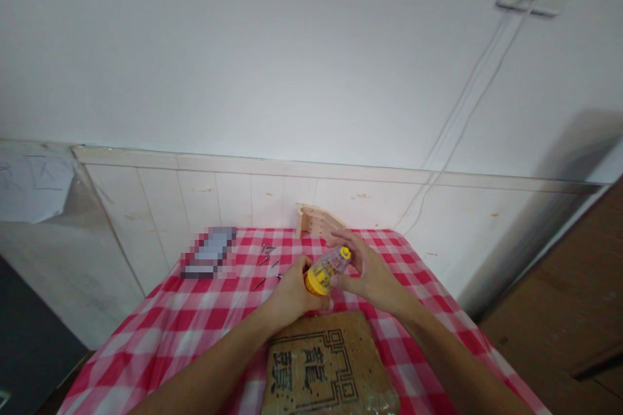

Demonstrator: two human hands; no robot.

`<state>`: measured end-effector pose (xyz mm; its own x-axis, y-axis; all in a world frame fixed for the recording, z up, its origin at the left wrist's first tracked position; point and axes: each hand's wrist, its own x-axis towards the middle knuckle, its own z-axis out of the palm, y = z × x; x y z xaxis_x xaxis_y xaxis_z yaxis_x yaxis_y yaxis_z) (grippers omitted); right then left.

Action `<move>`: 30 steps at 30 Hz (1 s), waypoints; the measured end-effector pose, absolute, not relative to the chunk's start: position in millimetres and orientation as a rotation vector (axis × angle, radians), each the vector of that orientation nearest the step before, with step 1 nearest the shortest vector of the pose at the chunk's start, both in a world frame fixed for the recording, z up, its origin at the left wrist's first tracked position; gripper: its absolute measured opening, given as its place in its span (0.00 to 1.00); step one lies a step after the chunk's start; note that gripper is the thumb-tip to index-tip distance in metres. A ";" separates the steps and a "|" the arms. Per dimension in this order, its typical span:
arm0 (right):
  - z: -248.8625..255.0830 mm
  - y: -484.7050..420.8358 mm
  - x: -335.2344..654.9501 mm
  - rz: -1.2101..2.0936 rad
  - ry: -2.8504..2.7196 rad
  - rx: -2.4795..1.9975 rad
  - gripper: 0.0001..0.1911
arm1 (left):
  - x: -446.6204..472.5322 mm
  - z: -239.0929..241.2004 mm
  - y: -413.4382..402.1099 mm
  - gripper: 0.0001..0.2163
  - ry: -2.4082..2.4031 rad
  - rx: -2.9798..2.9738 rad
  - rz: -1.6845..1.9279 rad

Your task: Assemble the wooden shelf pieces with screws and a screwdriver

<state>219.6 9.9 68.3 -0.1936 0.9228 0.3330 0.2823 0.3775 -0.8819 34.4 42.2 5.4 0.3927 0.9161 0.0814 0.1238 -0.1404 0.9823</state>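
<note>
Writing is noted on a flat brown package [372, 363] at the bottom centre: two large dark characters within a printed key-pattern border. The right one appears to be 龍; the left cannot be read with certainty. Handwritten strokes are borne by a paper sheet [36, 188] at the left edge of the frame; no word can be made out. A clear, yellow-based container [327, 273] is found just below and right of the frame's centre, tilted, with its yellow tip up and to the right. Its base is gripped by the closed-round fingers of the left hand [292, 292]. The fingers of the right hand [372, 275] are parted and half curled beside the upper part; whether contact is made cannot be told. Small metal pieces [267, 250] are scattered left of the hands. A wooden piece [321, 220] is stood at the far edge of the checked tablecloth [165, 337]. Room for movement is offered by a strip of cloth beyond the right forearm, bounded by the sloping right edge.
</note>
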 end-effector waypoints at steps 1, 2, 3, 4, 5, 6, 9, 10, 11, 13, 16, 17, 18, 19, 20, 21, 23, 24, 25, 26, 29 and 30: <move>68.5 10.1 219.2 0.834 -1.684 -1.105 0.38 | 34.5 5.5 42.3 0.27 0.957 1.563 0.912; 68.3 10.6 218.6 0.784 -1.674 -1.175 0.35 | 34.7 5.2 42.4 0.27 0.953 1.561 0.915; 67.9 11.1 217.9 0.716 -1.669 -1.267 0.29 | 35.0 4.5 42.5 0.27 0.943 1.559 0.919; 67.5 11.7 217.4 0.652 -1.670 -1.353 0.24 | 35.3 3.7 42.7 0.26 0.934 1.555 0.924; 67.1 12.1 217.2 0.608 -1.676 -1.404 0.20 | 35.5 2.7 42.9 0.26 0.924 1.549 0.927; 66.9 12.4 217.4 0.597 -1.685 -1.405 0.18 | 35.6 1.8 43.1 0.26 0.913 1.544 0.926; 67.9 11.9 219.8 0.725 -1.702 -1.186 0.24 | 35.3 0.8 43.7 0.26 0.906 1.548 0.911; 68.5 11.5 220.3 0.776 -1.701 -1.113 0.28 | 35.1 1.1 43.7 0.26 0.916 1.556 0.908; 68.8 11.1 220.2 0.812 -1.695 -1.079 0.30 | 34.9 1.7 43.7 0.26 0.926 1.564 0.905; 68.3 10.4 218.0 0.811 -1.672 -1.139 0.29 | 34.6 3.3 43.0 0.26 0.945 1.573 0.897; 66.3 10.4 212.4 0.692 -1.634 -1.327 0.24 | 34.2 5.4 41.4 0.27 0.939 1.561 0.885; 66.1 10.5 211.2 0.681 -1.621 -1.332 0.24 | 33.9 6.0 41.0 0.27 0.934 1.558 0.877; 66.3 10.7 210.9 0.709 -1.610 -1.297 0.25 | 33.5 6.6 40.6 0.27 0.930 1.558 0.869; 67.1 10.8 211.5 0.767 -1.597 -1.233 0.27 | 32.9 7.2 40.3 0.27 0.924 1.559 0.862; 68.2 11.0 212.8 0.835 -1.585 -1.157 0.28 | 32.3 7.7 40.1 0.27 0.921 1.563 0.857; 69.5 11.2 214.6 0.903 -1.581 -1.085 0.30 | 31.7 8.2 40.0 0.27 0.917 1.568 0.851; 71.8 11.8 218.4 0.999 -1.583 -0.990 0.31 | 31.0 8.8 40.0 0.26 0.909 1.572 0.839; 72.2 12.3 219.4 1.028 -1.581 -0.963 0.31 | 31.0 8.8 40.0 0.26 0.902 1.571 0.831; 71.9 12.8 219.6 1.043 -1.570 -0.952 0.33 | 31.4 8.7 39.9 0.25 0.900 1.568 0.827; 71.0 13.4 218.7 1.035 -1.558 -0.967 0.33 | 32.0 8.4 39.8 0.25 0.901 1.563 0.833; 65.6 14.8 210.8 0.847 -1.558 -1.180 0.28 | 35.2 6.7 38.6 0.24 0.949 1.555 0.905; 63.9 15.0 207.5 0.755 -1.572 -1.273 0.24 | 36.2 6.1 37.8 0.24 0.977 1.561 0.932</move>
<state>207.5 15.0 63.9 -0.0145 0.9583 0.2853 0.3769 0.2695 -0.8862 36.2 37.8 6.1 0.3693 0.9253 0.0862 0.1301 -0.1434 0.9811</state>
